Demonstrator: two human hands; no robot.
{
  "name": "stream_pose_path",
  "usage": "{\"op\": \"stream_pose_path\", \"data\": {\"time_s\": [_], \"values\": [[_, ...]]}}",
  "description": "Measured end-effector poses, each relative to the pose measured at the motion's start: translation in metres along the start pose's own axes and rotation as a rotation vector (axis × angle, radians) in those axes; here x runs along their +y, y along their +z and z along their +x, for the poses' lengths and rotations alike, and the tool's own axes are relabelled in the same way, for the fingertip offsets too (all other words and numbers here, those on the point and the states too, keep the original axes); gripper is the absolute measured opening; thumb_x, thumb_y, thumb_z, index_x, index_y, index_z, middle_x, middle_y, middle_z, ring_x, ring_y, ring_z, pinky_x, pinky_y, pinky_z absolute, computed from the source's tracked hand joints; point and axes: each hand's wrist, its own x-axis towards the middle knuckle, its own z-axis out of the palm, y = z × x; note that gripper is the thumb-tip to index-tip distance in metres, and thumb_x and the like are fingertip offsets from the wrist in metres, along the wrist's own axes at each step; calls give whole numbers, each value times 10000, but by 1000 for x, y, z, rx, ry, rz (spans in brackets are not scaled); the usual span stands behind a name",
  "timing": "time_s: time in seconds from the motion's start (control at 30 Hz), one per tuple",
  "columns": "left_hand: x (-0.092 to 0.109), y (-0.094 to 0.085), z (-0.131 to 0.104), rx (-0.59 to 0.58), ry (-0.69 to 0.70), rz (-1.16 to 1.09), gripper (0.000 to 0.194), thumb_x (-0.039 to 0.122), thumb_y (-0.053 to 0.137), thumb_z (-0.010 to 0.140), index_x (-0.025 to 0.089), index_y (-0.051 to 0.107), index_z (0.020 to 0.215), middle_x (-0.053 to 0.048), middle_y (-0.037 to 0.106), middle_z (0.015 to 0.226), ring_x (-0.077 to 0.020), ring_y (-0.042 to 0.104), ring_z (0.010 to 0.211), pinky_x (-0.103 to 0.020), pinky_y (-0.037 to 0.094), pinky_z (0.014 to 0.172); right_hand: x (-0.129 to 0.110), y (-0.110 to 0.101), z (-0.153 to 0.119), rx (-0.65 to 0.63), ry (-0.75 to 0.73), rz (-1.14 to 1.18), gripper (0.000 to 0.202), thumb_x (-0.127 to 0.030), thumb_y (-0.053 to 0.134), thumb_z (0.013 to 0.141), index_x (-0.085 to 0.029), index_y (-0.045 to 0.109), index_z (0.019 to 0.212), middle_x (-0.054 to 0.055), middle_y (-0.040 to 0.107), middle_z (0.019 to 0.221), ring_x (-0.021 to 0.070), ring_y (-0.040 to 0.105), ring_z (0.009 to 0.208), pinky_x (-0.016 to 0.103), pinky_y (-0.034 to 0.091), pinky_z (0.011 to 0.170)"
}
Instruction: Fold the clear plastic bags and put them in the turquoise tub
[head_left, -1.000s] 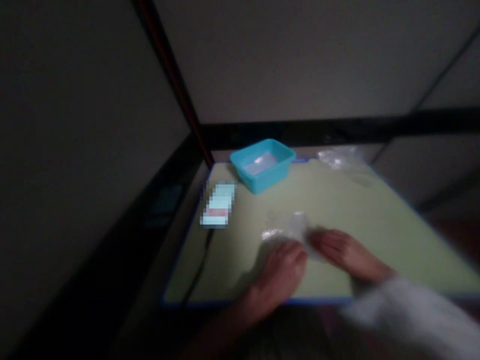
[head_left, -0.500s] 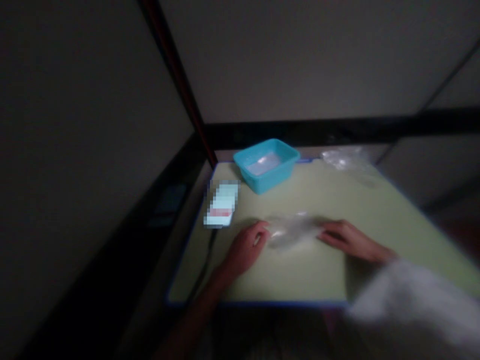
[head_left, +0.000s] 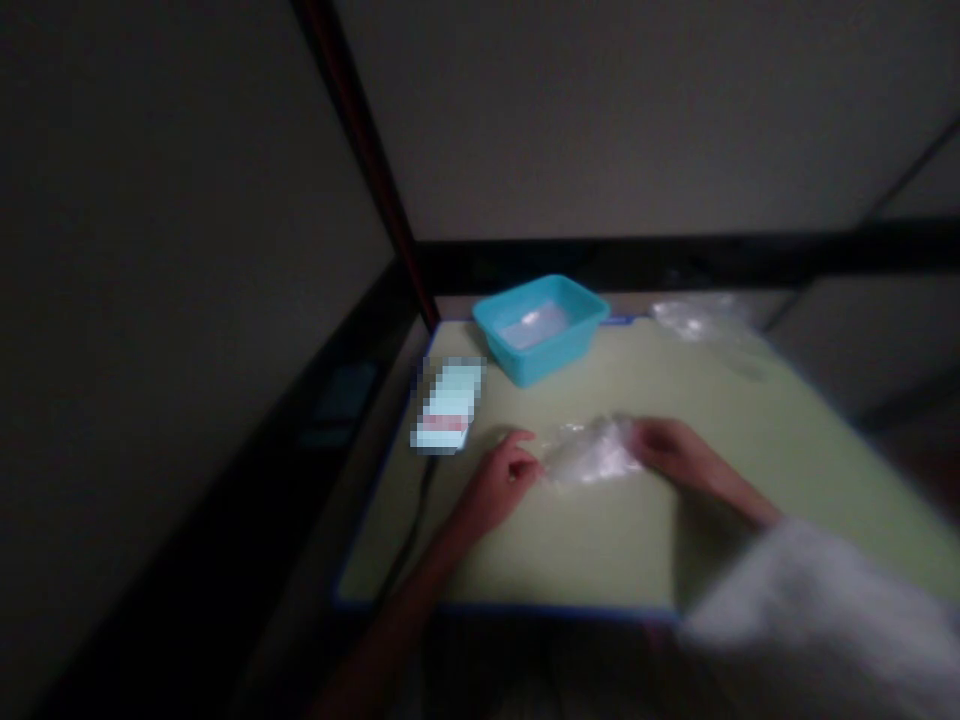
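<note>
A clear plastic bag (head_left: 589, 453), crinkled and shiny, lies on the pale yellow-green table (head_left: 570, 555) between my hands. My right hand (head_left: 671, 450) has its fingers closed on the bag's right end. At the other end, my left hand (head_left: 501, 483) is open, thumb and forefinger parted, with the thumb tip close to the plastic. Whether that thumb touches it I cannot tell. Blur hides anything that may be inside the bag.
A turquoise basin (head_left: 540, 350) with something pale and shiny inside stands at the back. More clear plastic (head_left: 694, 318) lies at the far right. On the left is a phone (head_left: 450, 405), its screen pixelated, with a dark cable (head_left: 420, 510) running toward the front edge.
My left thumb and forefinger have spread apart beside the bag's left end. My right hand has moved slightly left and farther over the bag's right end. The view has shifted a little.
</note>
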Motion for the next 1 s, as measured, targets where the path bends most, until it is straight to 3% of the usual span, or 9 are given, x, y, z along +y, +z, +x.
{"op": "stream_pose_path", "data": {"time_s": [0.13,0.27,0.5,0.8,1.0], "values": [[-3,2,1,14,-19,6,405,117,595,725,145,487,1115,33,626,688,-107,569,620,-213,432,608,5,2,0,9,16,38,213,-401,560,718,-192,514,723,15,603,599,152,557,522,270,430,483],[-6,4,0,28,-9,47,446,71,575,711,139,472,1140,50,593,678,-84,513,576,-197,410,581,9,6,-3,68,52,52,269,-351,569,705,-182,497,902,-2,621,593,156,558,496,268,418,464],[-6,1,6,19,27,192,436,66,567,706,141,509,1132,67,547,614,-102,521,563,-209,408,573,11,9,-7,110,27,20,309,-291,558,724,-183,467,999,0,640,640,161,587,520,278,449,487],[8,13,67,29,88,413,66,116,580,740,143,627,702,3,594,684,-125,548,671,-225,412,639,17,16,-8,129,26,29,314,-332,529,757,-177,463,1022,13,622,675,163,589,526,276,450,471],[7,25,72,35,108,487,88,131,609,725,146,649,649,-15,609,684,-138,556,686,-233,416,640,19,19,-7,161,28,6,309,-317,522,770,-180,453,1038,11,629,681,166,602,543,276,466,487]]}}
